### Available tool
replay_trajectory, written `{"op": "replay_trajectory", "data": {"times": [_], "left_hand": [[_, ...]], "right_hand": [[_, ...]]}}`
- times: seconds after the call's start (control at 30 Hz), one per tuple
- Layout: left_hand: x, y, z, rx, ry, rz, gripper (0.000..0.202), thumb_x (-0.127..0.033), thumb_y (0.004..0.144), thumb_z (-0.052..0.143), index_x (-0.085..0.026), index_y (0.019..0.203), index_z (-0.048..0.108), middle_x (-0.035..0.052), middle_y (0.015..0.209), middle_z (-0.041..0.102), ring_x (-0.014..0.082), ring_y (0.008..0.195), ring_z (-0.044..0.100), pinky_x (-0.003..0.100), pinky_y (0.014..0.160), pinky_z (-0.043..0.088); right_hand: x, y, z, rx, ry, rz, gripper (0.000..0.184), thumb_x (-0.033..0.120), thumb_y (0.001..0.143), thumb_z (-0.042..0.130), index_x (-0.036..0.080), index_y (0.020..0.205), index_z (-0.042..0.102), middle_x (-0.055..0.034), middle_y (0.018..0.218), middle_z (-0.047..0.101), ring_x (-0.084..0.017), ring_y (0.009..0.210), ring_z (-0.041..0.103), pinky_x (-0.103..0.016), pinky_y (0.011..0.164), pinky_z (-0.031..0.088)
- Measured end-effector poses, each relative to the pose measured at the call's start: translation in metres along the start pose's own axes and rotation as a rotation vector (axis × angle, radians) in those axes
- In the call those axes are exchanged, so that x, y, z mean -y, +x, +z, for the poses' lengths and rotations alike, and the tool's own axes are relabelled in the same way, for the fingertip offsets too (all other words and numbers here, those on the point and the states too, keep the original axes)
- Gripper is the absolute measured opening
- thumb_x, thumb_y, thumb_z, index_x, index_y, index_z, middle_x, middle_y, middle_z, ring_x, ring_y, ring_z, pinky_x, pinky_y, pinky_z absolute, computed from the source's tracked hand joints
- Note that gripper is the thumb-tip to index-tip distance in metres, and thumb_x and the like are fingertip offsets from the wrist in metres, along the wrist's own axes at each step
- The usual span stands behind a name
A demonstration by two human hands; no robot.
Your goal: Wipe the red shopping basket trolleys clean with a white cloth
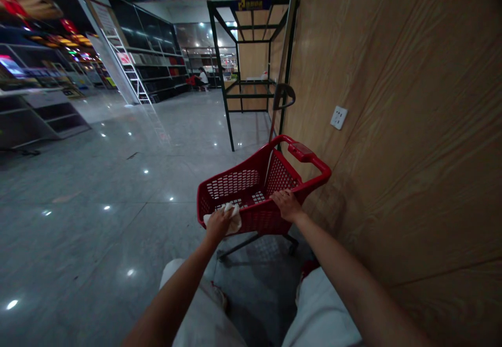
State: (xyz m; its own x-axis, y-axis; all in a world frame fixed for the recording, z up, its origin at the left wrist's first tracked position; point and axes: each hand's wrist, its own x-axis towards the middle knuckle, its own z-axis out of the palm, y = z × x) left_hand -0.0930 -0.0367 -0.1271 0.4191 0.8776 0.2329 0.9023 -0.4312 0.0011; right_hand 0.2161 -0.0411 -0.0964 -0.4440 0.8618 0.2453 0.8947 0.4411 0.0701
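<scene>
A small red plastic shopping cart (251, 182) stands on the tiled floor beside a wooden wall. My left hand (217, 224) is closed on a white cloth (234, 218) and presses it against the cart's near rim at its left corner. My right hand (287, 204) grips the same rim further right, fingers curled over the edge. The cart's red handle (309, 158) points away toward the wall. My knees in light trousers show at the bottom.
A wood-panelled wall (411, 127) with a white socket (338, 117) runs along the right. A dark metal shelf frame (251, 70) stands behind the cart. A stepladder (131, 72), store shelving (43, 101) and a distant seated person (202, 78) lie across the glossy floor.
</scene>
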Motion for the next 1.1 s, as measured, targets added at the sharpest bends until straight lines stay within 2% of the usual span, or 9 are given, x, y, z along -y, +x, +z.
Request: {"op": "replay_trajectory", "data": {"times": [0.13, 0.23, 0.37, 0.43, 0.53, 0.7, 0.9, 1.0, 1.1], "left_hand": [[0.023, -0.029, -0.007, 0.016, 0.016, -0.052, 0.038, -0.017, 0.088, 0.045, -0.025, 0.125, 0.048, 0.0092, 0.119, 0.059, 0.0195, 0.100, 0.060, 0.031, 0.086, 0.046], [0.007, -0.033, -0.009, 0.009, 0.051, -0.157, 0.033, -0.018, 0.089, 0.043, -0.019, 0.121, 0.050, 0.0126, 0.113, 0.060, 0.0215, 0.097, 0.060, 0.033, 0.084, 0.046], [-0.035, -0.025, -0.005, -0.018, 0.107, -0.283, 0.031, -0.019, 0.090, 0.041, -0.016, 0.120, 0.049, 0.0156, 0.115, 0.058, 0.0231, 0.098, 0.059, 0.035, 0.084, 0.045], [-0.052, -0.019, -0.003, 0.013, 0.090, -0.273, 0.032, -0.018, 0.090, 0.040, -0.015, 0.121, 0.049, 0.0156, 0.114, 0.058, 0.0221, 0.097, 0.060, 0.034, 0.083, 0.045], [-0.065, -0.016, -0.002, 0.127, 0.019, -0.178, 0.034, -0.019, 0.091, 0.039, -0.016, 0.124, 0.045, 0.0129, 0.106, 0.062, 0.0190, 0.089, 0.062, 0.031, 0.077, 0.046], [-0.065, -0.024, -0.001, 0.192, -0.060, 0.058, 0.036, -0.033, 0.092, 0.041, -0.022, 0.126, 0.045, 0.0117, 0.111, 0.060, 0.0183, 0.085, 0.062, 0.031, 0.073, 0.048], [-0.041, -0.026, -0.002, 0.168, -0.137, 0.325, 0.032, -0.036, 0.087, 0.051, -0.026, 0.117, 0.055, 0.0059, 0.105, 0.062, 0.0188, 0.100, 0.056, 0.032, 0.090, 0.041], [-0.022, -0.020, 0.001, 0.139, -0.138, 0.345, 0.031, -0.035, 0.086, 0.053, -0.030, 0.117, 0.057, 0.0049, 0.111, 0.061, 0.0190, 0.103, 0.055, 0.034, 0.094, 0.039], [-0.012, -0.021, 0.007, 0.071, -0.139, 0.269, 0.031, -0.031, 0.084, 0.056, -0.029, 0.115, 0.058, 0.0058, 0.121, 0.058, 0.0199, 0.111, 0.052, 0.034, 0.098, 0.038]], "right_hand": [[-0.019, 0.003, -0.004, 0.000, 0.009, -0.007, 0.045, 0.011, 0.078, 0.047, 0.016, 0.123, 0.054, -0.0111, 0.127, 0.054, -0.023, 0.115, 0.044, -0.039, 0.104, 0.018], [-0.015, 0.009, -0.007, -0.027, -0.031, 0.084, 0.049, 0.011, 0.075, 0.051, 0.014, 0.124, 0.053, -0.0128, 0.129, 0.053, -0.026, 0.121, 0.041, -0.045, 0.108, 0.011], [0.038, 0.018, 0.002, 0.056, 0.044, -0.014, 0.066, 0.007, 0.069, 0.054, 0.011, 0.134, 0.043, -0.0137, 0.141, 0.042, -0.024, 0.135, 0.026, -0.045, 0.112, 0.010], [0.073, 0.020, 0.013, 0.095, 0.141, -0.119, 0.071, 0.005, 0.068, 0.054, 0.012, 0.137, 0.039, -0.0139, 0.144, 0.038, -0.023, 0.137, 0.022, -0.043, 0.112, 0.014], [0.104, 0.015, 0.028, 0.014, 0.289, -0.037, 0.064, 0.006, 0.068, 0.054, 0.012, 0.132, 0.045, -0.0156, 0.140, 0.042, -0.028, 0.139, 0.016, -0.051, 0.111, 0.015], [0.076, -0.006, 0.036, -0.114, 0.451, -0.065, 0.051, -0.003, 0.067, 0.044, 0.012, 0.114, 0.060, -0.0130, 0.129, 0.054, -0.025, 0.137, 0.024, -0.051, 0.109, 0.026], [0.029, -0.026, 0.028, -0.119, 0.458, -0.047, 0.056, -0.006, 0.060, 0.040, 0.018, 0.104, 0.066, -0.0084, 0.122, 0.061, -0.022, 0.132, 0.036, -0.053, 0.108, 0.028], [0.024, -0.031, 0.018, -0.080, 0.449, -0.026, 0.049, -0.002, 0.062, 0.043, 0.019, 0.099, 0.068, -0.0066, 0.120, 0.062, -0.023, 0.131, 0.038, -0.052, 0.108, 0.029], [0.041, -0.035, 0.008, -0.071, 0.394, 0.028, 0.034, 0.011, 0.070, 0.052, 0.017, 0.100, 0.067, -0.0094, 0.122, 0.061, -0.026, 0.130, 0.039, -0.050, 0.107, 0.029]]}}
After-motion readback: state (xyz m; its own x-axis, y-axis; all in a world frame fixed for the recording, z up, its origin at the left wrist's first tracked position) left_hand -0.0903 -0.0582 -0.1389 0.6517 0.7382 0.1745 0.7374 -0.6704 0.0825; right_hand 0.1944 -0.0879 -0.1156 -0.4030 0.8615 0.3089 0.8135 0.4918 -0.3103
